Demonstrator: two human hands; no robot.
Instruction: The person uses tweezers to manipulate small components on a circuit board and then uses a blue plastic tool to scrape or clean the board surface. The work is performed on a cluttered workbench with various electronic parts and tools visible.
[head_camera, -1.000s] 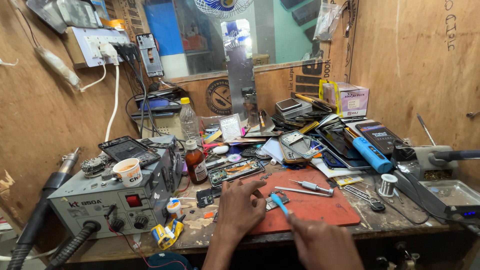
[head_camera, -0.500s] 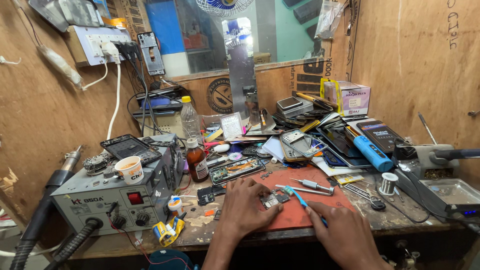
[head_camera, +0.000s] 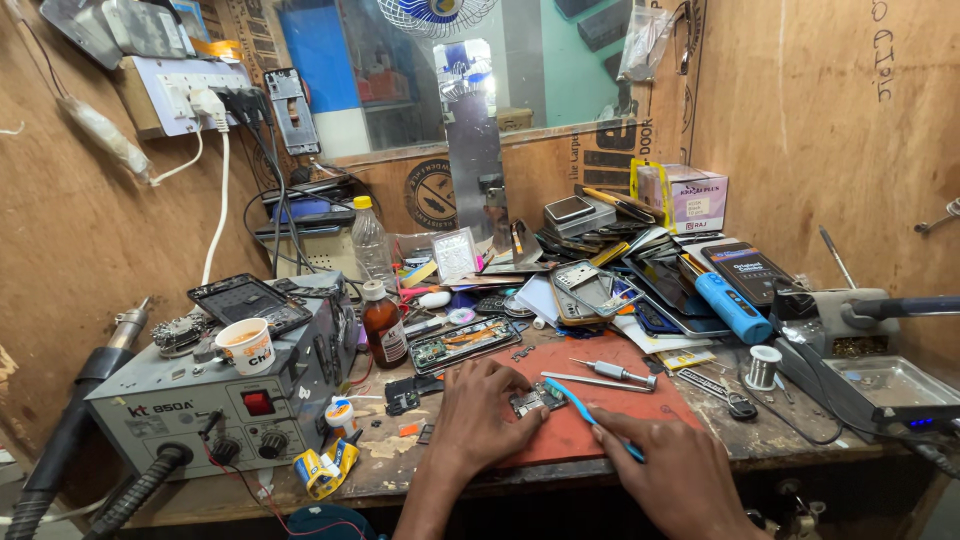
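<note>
My left hand (head_camera: 487, 408) rests on the near edge of a red work mat (head_camera: 600, 400), its fingertips pressing down on a small circuit board (head_camera: 535, 401). My right hand (head_camera: 665, 460) holds a thin blue-handled tool (head_camera: 592, 418) like a pen, its tip touching the board from the right. Two metal screwdrivers (head_camera: 608, 374) lie on the mat just beyond.
A grey hot-air rework station (head_camera: 220, 400) with a paper cup (head_camera: 245, 345) stands at left. A brown bottle (head_camera: 384, 328), an opened phone (head_camera: 465, 343), stacked phones (head_camera: 650, 280), a blue cylinder (head_camera: 733, 308), solder spool (head_camera: 764, 366) and metal tray (head_camera: 888, 385) crowd the bench.
My right hand has come in from the lower right and set the blue tool's tip against the board. The left hand has stayed on the board.
</note>
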